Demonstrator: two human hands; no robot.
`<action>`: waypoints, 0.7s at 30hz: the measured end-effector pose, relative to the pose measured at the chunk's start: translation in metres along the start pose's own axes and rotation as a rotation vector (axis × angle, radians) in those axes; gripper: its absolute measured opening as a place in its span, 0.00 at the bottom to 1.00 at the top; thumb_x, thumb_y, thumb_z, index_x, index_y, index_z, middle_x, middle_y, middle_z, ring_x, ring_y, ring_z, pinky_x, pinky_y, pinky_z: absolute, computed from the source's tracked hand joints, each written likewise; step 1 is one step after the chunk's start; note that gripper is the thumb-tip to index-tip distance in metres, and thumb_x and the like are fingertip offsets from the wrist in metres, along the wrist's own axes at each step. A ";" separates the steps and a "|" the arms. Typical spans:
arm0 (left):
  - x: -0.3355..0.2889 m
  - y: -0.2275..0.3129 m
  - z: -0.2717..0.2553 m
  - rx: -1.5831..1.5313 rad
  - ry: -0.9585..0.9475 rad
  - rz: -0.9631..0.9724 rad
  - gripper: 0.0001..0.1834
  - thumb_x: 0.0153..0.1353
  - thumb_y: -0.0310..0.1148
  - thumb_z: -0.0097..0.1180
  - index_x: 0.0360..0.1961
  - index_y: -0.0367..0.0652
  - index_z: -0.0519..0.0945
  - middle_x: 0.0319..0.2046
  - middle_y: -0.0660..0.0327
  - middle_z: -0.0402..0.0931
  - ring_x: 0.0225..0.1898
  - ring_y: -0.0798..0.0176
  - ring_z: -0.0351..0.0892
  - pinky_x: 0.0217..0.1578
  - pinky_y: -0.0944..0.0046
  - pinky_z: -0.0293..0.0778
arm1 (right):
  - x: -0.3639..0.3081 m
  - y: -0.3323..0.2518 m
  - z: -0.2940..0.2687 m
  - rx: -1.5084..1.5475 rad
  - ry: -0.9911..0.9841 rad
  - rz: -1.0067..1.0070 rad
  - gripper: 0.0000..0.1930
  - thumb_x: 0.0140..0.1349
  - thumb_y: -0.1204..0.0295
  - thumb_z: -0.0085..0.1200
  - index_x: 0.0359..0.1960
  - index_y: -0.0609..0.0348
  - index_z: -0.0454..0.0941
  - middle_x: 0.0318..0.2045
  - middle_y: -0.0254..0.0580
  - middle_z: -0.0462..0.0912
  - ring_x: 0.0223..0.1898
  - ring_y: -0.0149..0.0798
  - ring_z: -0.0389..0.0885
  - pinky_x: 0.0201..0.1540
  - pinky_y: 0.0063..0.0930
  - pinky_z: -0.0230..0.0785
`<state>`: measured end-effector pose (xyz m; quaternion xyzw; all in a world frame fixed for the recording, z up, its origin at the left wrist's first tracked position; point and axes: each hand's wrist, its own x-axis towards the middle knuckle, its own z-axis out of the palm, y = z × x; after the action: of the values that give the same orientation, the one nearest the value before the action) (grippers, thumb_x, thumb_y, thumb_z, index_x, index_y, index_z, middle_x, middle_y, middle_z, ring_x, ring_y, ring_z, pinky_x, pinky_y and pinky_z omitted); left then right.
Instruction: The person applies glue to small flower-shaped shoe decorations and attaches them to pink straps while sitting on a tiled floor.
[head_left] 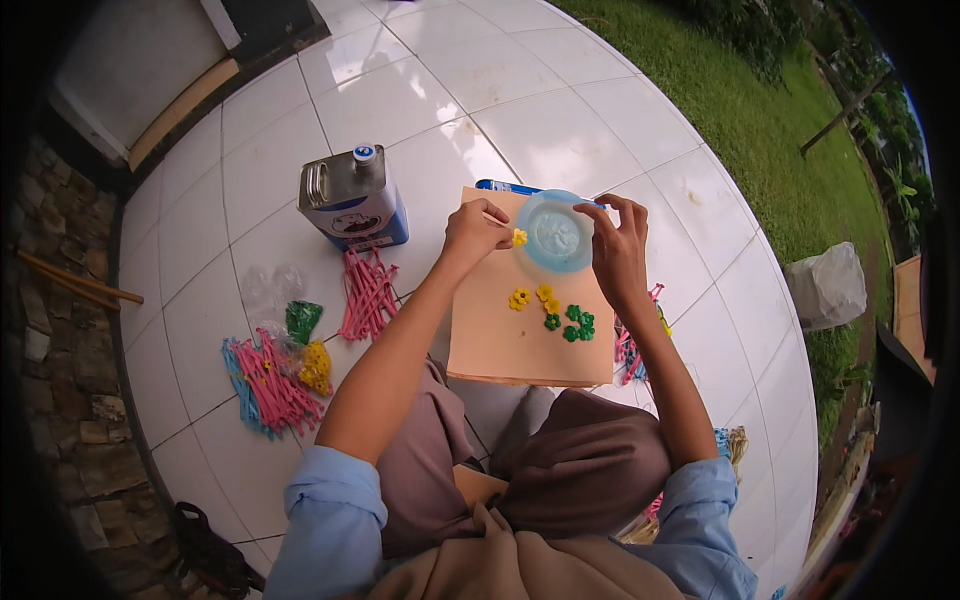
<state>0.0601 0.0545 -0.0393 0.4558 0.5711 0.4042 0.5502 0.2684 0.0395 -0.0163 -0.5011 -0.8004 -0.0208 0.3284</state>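
Left hand: pinching petalled yellow flower, just left of round, translucent blue bowl | Right hand: bent at its far-right rim, grip unclear | Board: flat, tan, square-cornered; gap between green flowers and near edge

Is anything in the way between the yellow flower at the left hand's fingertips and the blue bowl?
Nothing visible is. The yellow flower, at the fingertips of the left hand, is right by the left edge of the blue bowl. The right hand is on the bowl's other side.
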 end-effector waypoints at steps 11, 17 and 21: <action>-0.002 -0.022 0.011 0.719 0.091 0.380 0.08 0.43 0.25 0.62 0.28 0.36 0.80 0.24 0.56 0.78 0.30 0.61 0.79 0.35 0.64 0.74 | -0.034 0.035 0.021 -0.177 -0.248 -0.011 0.19 0.45 0.83 0.48 0.35 0.43 0.81 0.51 0.40 0.67 0.55 0.48 0.60 0.58 0.46 0.51; -0.015 -0.032 0.025 0.791 -0.236 0.330 0.08 0.42 0.26 0.63 0.26 0.38 0.79 0.27 0.56 0.77 0.31 0.59 0.79 0.35 0.64 0.74 | -0.030 0.033 0.018 -0.216 -0.255 -0.068 0.19 0.45 0.83 0.47 0.35 0.43 0.81 0.51 0.39 0.67 0.55 0.48 0.61 0.58 0.46 0.52; -0.014 -0.035 0.025 0.811 -0.279 0.333 0.09 0.40 0.27 0.63 0.26 0.38 0.79 0.27 0.55 0.78 0.31 0.58 0.79 0.35 0.63 0.74 | -0.023 0.029 0.009 -0.163 -0.166 0.003 0.19 0.45 0.85 0.48 0.37 0.46 0.77 0.50 0.40 0.68 0.54 0.48 0.61 0.55 0.45 0.56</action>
<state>0.0819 0.0308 -0.0708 0.7699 0.5227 0.1657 0.3264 0.2941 0.0386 -0.0444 -0.5273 -0.8198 -0.0438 0.2190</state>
